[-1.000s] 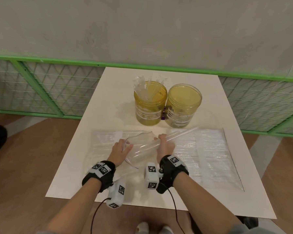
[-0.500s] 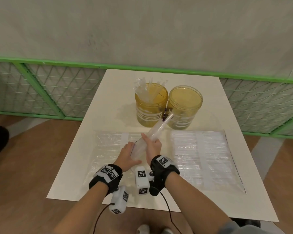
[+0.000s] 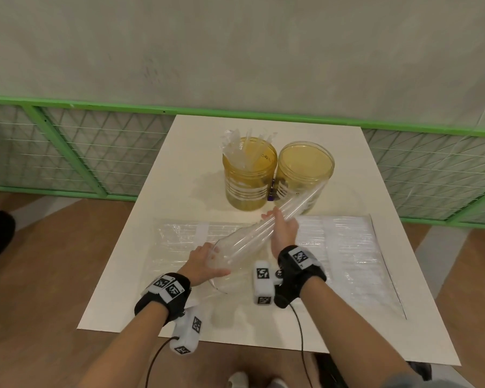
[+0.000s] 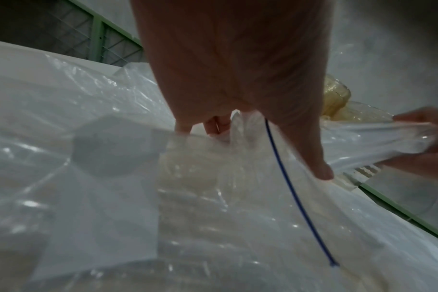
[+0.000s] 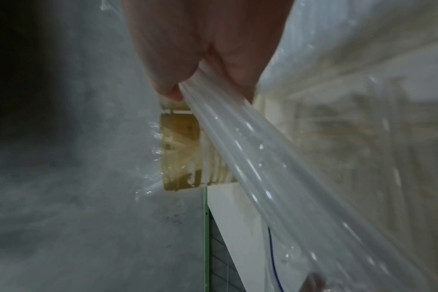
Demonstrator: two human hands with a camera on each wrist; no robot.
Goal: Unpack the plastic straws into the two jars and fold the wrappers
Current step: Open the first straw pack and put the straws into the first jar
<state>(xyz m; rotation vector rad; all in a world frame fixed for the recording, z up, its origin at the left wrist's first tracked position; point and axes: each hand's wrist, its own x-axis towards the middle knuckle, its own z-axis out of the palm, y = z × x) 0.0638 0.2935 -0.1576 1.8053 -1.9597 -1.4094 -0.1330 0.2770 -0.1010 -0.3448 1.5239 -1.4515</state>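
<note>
Since half a second ago, the clear plastic straw bundle (image 3: pixel 266 228) is swinging out again, its far tip moving from the gap between the jars to the front of the right-hand one. The right hand (image 3: pixel 284 232) is clenching around the bundle's middle, fingers wrapped over the straws; the right wrist view shows the fingertips (image 5: pixel 168 87) pinching the straws where they leave the film. The left hand (image 3: pixel 205 261) is gripping the mouth of the clear plastic wrapper (image 3: pixel 221 256) at the bundle's near end, thumb laid along the film.

The bundle's long axis is running from about 8 o'clock at the left hand to 2 o'clock, its tip pointing at the empty amber plastic jar (image 3: pixel 305 175) directly beyond the right hand's fingers. That hand is the nearer one to both jars. The amber plastic jar already holding straws (image 3: pixel 249 177) is standing touching it at 9 o'clock.

More flat clear packs of straws (image 3: pixel 347 247) are lying across the white table (image 3: pixel 179 163) under both hands.

Dark writing on the left jar's inner wall is too small to read; the wrist bands are carrying black-and-white square markers.
</note>
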